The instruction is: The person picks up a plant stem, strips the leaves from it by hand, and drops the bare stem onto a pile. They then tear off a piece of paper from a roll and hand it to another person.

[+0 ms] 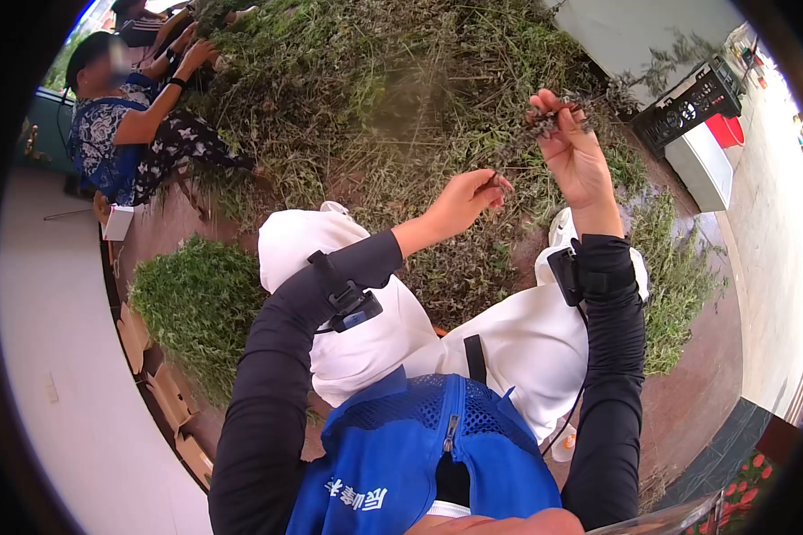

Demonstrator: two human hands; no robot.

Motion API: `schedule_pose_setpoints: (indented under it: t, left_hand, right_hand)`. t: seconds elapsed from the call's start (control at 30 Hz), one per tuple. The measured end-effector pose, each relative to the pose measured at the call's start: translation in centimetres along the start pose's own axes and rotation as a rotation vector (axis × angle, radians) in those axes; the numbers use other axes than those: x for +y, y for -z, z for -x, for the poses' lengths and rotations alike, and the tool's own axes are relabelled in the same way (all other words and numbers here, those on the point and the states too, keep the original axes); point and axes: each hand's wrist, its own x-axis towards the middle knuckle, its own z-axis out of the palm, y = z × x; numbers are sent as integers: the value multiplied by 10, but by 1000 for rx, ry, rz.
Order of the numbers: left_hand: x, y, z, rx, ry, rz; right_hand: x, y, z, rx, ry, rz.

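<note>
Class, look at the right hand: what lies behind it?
Behind the right hand, which grips a sprig, spreads a heap of cut green plants. The ground beneath the heap is covered.

Materials and finishes. Dry sprigs [558, 118] in the right hand [573, 153]: thin, wiry, matt grey-brown. Stem [493, 181] pinched by the left hand [462, 201]: same dry, rough look. Heap of cut herbs [393, 98]: coarse, fibrous, dull green and straw-coloured. Sleeves [268, 374]: smooth, matt black stretch cloth. Trousers [526, 343]: plain white woven cloth, matt. Vest [401, 446]: blue cloth with open mesh panels. Arm devices [352, 308]: hard black plastic, slight sheen. Floor [705, 374]: reddish-brown, smooth, dull.
</note>
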Motion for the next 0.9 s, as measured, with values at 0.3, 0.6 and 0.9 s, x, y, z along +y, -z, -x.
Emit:
schedule_pose_setpoints:
  t: [0.3, 0.6, 0.9]
  left_hand:
    - [16, -5, -8, 176, 8, 261]
    - [16, 15, -14, 345, -461, -524]
    - [30, 26, -1, 292, -526, -741]
  right_hand:
    - [18, -3, 3, 1, 15, 371]
    - [33, -4, 2, 154, 18, 544]
    - [34, 8, -2, 447, 124, 681]
